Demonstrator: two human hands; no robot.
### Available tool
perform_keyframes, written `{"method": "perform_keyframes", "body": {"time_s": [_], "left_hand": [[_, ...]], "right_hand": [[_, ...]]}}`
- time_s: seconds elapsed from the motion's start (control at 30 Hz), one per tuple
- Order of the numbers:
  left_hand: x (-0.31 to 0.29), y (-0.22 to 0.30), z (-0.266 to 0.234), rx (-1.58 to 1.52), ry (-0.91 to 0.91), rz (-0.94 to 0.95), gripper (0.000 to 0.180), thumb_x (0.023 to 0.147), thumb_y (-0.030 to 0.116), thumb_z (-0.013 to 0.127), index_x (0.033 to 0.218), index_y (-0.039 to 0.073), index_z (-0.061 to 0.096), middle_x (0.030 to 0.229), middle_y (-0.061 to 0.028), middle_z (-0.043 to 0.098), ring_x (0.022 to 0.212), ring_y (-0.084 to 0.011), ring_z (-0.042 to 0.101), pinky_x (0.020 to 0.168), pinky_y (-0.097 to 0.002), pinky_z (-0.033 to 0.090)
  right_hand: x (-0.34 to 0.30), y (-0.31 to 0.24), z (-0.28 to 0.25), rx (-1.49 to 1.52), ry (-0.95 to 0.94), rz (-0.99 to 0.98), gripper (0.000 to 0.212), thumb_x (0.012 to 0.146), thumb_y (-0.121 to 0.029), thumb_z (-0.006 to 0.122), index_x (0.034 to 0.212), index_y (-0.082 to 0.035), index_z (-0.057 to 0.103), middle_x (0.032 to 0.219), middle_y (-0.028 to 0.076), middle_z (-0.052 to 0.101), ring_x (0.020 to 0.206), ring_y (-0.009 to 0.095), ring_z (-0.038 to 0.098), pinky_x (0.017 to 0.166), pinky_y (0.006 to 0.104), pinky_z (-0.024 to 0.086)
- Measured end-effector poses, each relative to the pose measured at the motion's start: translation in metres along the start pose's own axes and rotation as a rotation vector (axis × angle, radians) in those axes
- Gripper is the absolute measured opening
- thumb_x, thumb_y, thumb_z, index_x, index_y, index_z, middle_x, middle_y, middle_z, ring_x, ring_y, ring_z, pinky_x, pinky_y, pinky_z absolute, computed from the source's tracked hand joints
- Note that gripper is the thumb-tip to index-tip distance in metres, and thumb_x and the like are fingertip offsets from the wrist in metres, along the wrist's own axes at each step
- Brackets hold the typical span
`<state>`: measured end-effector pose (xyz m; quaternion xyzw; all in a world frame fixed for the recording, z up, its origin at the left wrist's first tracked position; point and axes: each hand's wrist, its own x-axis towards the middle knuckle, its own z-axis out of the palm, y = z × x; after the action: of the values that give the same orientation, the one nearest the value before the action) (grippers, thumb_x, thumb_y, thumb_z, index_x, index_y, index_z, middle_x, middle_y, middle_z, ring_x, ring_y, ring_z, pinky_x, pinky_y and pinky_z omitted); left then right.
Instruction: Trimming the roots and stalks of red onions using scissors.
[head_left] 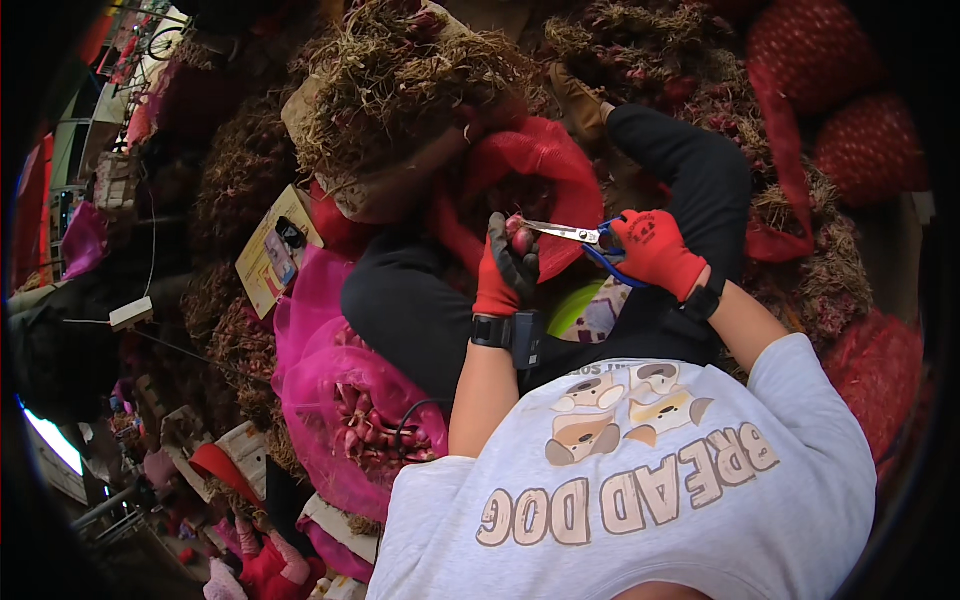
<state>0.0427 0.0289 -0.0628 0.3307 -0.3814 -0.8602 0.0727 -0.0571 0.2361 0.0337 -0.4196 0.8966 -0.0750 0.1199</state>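
**Gloved hands, purple-red bulb, scissors**

Head view. Left hand: red glove, dark palm, closed around a rounded, glossy purple-red bulb near the open mouth of a red mesh sack. Right hand: red glove, clamped on the blue loop handles of scissors; slim, shiny metal blades reach the bulb. Pink mesh sack: sheer, crumpled, holding smooth small bulbs. Dried stalks: straw-brown, wiry, tangled heap.

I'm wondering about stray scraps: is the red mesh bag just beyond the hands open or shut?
Open: the red mesh bag has its mouth spread wide, with its shadowed inside showing.
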Motion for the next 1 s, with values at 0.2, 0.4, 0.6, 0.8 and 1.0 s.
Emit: {"method": "perform_keyframes", "body": {"time_s": [0.2, 0.4, 0.6, 0.8, 1.0], "left_hand": [[-0.030, 0.035, 0.042, -0.126, -0.027, -0.191, 0.028, 0.093, 0.043, 0.041, 0.086, 0.017, 0.047, 0.067, 0.0031, 0.041, 0.055, -0.0074, 0.039, 0.040, -0.0185, 0.030], [-0.026, 0.031, 0.032, -0.092, -0.053, -0.185, 0.033, 0.092, 0.051, 0.042, 0.091, 0.020, 0.051, 0.072, 0.0043, 0.048, 0.056, -0.0076, 0.044, 0.045, -0.0176, 0.033], [-0.025, 0.041, 0.041, -0.308, -0.144, -0.154, 0.027, 0.091, 0.046, 0.045, 0.086, 0.020, 0.051, 0.073, 0.0057, 0.048, 0.064, -0.0079, 0.046, 0.053, -0.0198, 0.037], [-0.027, 0.045, 0.044, -0.397, -0.128, -0.157, 0.023, 0.091, 0.041, 0.048, 0.083, 0.019, 0.050, 0.068, 0.0061, 0.045, 0.062, -0.0081, 0.044, 0.053, -0.0213, 0.037], [-0.031, 0.048, 0.053, -0.252, -0.014, -0.147, 0.024, 0.092, 0.042, 0.047, 0.083, 0.019, 0.049, 0.069, 0.0072, 0.044, 0.061, -0.0061, 0.043, 0.052, -0.0198, 0.035]], "right_hand": [[-0.006, 0.009, -0.002, -0.084, -0.022, -0.117, 0.031, 0.071, -0.042, 0.065, 0.085, -0.015, 0.061, 0.079, 0.006, 0.058, 0.076, 0.022, 0.060, 0.066, 0.0357, 0.043], [-0.001, 0.005, 0.000, -0.097, -0.142, -0.088, 0.033, 0.073, -0.043, 0.063, 0.086, -0.014, 0.064, 0.080, 0.007, 0.062, 0.079, 0.024, 0.062, 0.069, 0.0359, 0.045], [-0.002, -0.011, -0.007, 0.515, -0.228, 0.158, 0.041, 0.077, -0.054, 0.059, 0.086, -0.015, 0.069, 0.082, 0.013, 0.066, 0.080, 0.028, 0.063, 0.069, 0.0381, 0.048], [-0.002, -0.011, -0.008, 0.372, -0.045, 0.118, 0.041, 0.078, -0.054, 0.058, 0.083, -0.014, 0.066, 0.080, 0.010, 0.064, 0.079, 0.027, 0.062, 0.070, 0.0372, 0.048], [-0.002, 0.000, 0.011, 0.232, 0.005, 0.048, 0.040, 0.076, -0.052, 0.062, 0.082, -0.013, 0.065, 0.080, 0.009, 0.065, 0.076, 0.028, 0.062, 0.068, 0.0370, 0.048]]}}
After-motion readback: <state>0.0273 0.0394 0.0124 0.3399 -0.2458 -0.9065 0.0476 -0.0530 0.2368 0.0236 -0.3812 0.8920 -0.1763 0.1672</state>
